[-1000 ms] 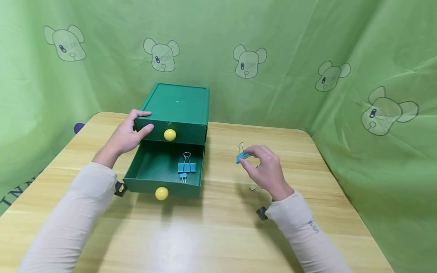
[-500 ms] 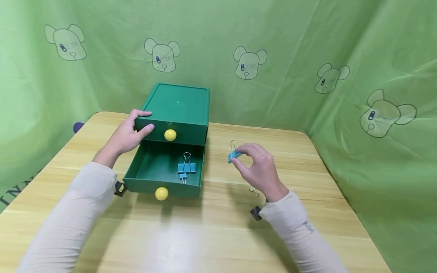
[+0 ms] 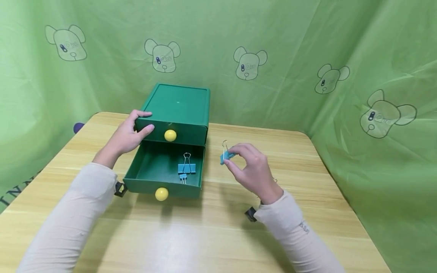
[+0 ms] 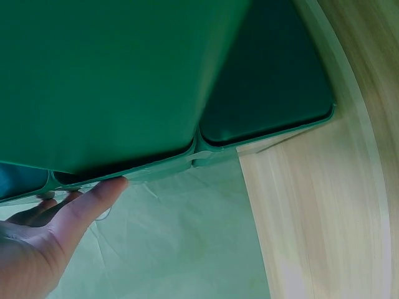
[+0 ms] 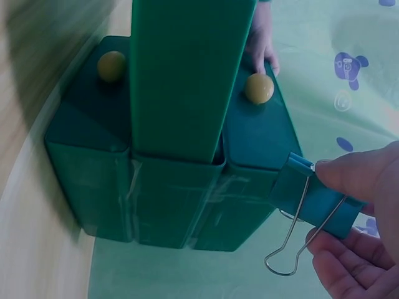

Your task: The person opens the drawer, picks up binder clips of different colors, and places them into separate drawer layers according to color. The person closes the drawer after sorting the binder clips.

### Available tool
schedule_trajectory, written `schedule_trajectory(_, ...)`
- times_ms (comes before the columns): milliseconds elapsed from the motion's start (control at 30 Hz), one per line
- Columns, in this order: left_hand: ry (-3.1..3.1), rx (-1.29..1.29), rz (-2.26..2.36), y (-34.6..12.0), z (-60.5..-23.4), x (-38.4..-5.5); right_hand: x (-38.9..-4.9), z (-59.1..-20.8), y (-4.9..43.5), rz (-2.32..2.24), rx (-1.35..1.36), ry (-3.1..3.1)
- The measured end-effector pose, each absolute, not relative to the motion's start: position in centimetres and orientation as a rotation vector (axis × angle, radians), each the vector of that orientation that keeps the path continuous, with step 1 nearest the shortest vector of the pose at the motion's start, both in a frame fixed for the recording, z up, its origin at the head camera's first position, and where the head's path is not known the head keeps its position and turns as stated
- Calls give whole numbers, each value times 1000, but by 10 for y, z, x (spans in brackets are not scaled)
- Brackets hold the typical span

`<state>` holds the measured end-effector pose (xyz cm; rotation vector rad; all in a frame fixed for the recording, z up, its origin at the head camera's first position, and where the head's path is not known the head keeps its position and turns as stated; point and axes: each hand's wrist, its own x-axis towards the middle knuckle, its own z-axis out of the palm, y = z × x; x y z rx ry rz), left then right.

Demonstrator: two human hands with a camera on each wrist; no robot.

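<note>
The right hand (image 3: 254,168) pinches a blue binder clip with an upright thin metal wire handle (image 3: 225,156) between thumb and fingers. To the left of this grip stands a green plastic drawer cabinet (image 3: 181,104). Under its top drawer, a green plastic drawer with a round yellow knob (image 3: 146,185) is pulled out; inside lie a wide blue binder clip (image 3: 192,168) and a small blue binder clip (image 3: 183,176). Farther left of the grip, the left hand (image 3: 127,134) rests on the cabinet's front corner. Below the grip extends a light wooden table (image 3: 218,235); behind it hangs a green printed cloth (image 3: 211,26).
</note>
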<state>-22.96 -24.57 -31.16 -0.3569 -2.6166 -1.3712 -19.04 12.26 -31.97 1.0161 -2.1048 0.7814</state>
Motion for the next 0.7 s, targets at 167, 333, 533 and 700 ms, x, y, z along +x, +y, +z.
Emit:
schedule_trajectory(167,-2618,-358,-1361,-246,-311,-229,-186,-316,117,787,1038,-2083)
schedule_trajectory(333,-2623,-348,-1360,-246,-310,-228,-184,-315,111,799,1071,-2059)
schedule_trajectory(533,-2626,-342,-1363,-245,-310,-227,-183,-315,106,798,1075,-2061)
schedule_trajectory(700,-2630,-338,-1367,-244,-310,-227,-182,-315,104,798,1084,-2070)
